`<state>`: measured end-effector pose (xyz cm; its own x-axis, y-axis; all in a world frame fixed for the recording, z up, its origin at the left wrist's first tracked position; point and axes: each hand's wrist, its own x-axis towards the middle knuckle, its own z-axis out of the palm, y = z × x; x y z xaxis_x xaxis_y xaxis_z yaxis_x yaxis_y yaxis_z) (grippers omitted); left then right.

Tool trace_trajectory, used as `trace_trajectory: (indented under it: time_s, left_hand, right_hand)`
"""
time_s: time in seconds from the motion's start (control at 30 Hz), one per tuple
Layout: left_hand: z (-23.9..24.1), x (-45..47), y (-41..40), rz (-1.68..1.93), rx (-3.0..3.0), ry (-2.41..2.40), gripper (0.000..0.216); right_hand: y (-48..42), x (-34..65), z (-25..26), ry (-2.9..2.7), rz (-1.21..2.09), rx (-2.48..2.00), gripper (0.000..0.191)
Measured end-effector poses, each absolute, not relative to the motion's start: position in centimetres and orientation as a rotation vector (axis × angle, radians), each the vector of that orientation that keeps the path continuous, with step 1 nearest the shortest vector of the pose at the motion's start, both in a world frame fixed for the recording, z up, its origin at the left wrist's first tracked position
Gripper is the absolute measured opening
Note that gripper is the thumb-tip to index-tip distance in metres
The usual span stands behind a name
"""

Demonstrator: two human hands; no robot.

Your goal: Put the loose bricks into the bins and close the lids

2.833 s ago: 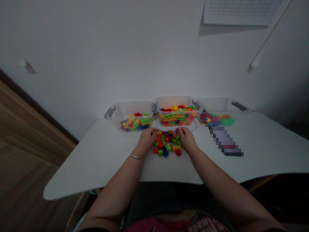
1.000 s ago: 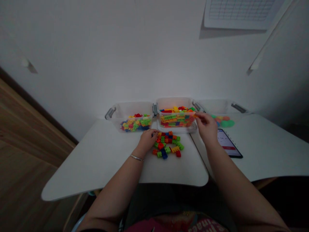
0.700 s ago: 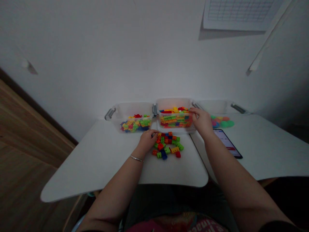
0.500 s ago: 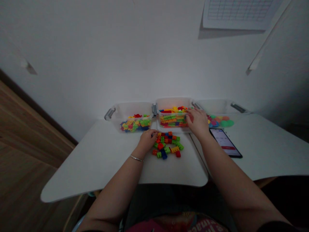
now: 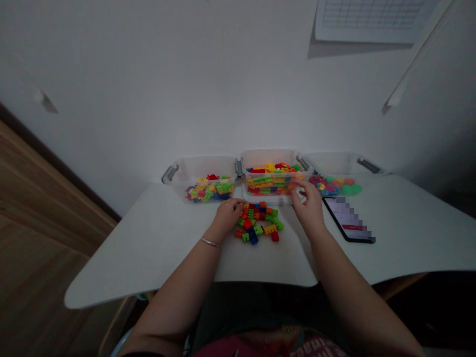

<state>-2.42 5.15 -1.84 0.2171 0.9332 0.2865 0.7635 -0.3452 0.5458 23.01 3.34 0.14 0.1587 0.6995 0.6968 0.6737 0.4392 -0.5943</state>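
No readable text. Phone (image 5: 349, 220) just right of the right hand (image 5: 308, 210): screen blurred out. Gridded sheet (image 5: 372, 20) on the wall, high above that hand: too small. Shirt (image 5: 297, 344) print: illegible.

Three bins stand in a row at the back of the bench (image 5: 156, 238) — left bin (image 5: 201, 171), middle bin (image 5: 269, 158), right bin (image 5: 334, 163). A pile of blocks (image 5: 258, 222) lies before the middle bin, between the left hand (image 5: 230, 213) and right hand (image 5: 308, 208) — a phone (image 5: 349, 220) lies right of them.
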Motion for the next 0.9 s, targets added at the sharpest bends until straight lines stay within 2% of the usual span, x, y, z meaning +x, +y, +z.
trace_trajectory:
  time_s: [0.1, 0.23, 0.57, 0.9]
  left_hand:
    - [-1.8, -2.2, 5.1, 0.826, 2.204, 1.601, 0.028]
    - [-1.8, -2.0, 5.1, 0.823, 2.202, 1.607, 0.028]
    - [-2.3, -2.0, 5.4, 0.87, 2.203, 1.58, 0.032]
    - [-1.9, -2.2, 5.1, 0.942, 2.337, 1.601, 0.027]
  right_hand:
    - [2.6, 22.4, -2.1, -1.697, 0.202, -1.24, 0.024]
    - [2.4, 21.9, -4.2, -1.863, 0.309, -1.209, 0.023]
    - [2.4, 21.4, -4.7, -1.951, 0.324, -1.183, 0.032]
    - [3.2, 20.8, -5.0, -1.866, 0.313, -1.358, 0.022]
